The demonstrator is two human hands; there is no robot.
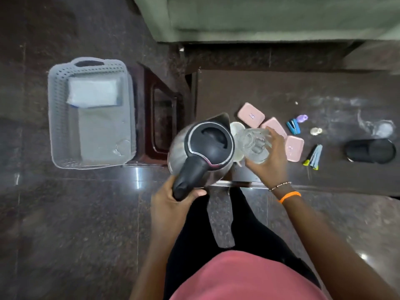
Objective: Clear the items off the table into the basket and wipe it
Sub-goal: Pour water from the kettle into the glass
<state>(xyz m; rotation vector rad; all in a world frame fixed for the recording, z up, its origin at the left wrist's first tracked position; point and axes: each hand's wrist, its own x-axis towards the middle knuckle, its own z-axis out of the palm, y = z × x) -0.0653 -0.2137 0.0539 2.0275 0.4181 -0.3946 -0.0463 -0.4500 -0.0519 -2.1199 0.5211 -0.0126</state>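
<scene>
My left hand (pixel 171 200) grips the black handle of a steel electric kettle (pixel 201 148), which hangs over the table's left front corner. A clear glass jug (pixel 253 144) lies tilted in my right hand (pixel 270 161), just right of the kettle. A white cup (pixel 236 128) shows behind them. On the dark table (pixel 281 92) lie three pink cases (pixel 251 115), a blue stapler (pixel 293 126), a small purple bottle (pixel 302 118), a coin-like disc (pixel 316 131), folded blue-and-yellow items (pixel 314 157) and a black round base (pixel 370 150). The grey basket (pixel 54 118) stands to the left.
The basket holds a white folded cloth (pixel 93 93) and rests beside a dark wooden stool (pixel 160 118). White smears and a wet patch (pixel 383 128) mark the table's right side. A green sofa (pixel 281 16) runs behind the table. The floor is polished dark stone.
</scene>
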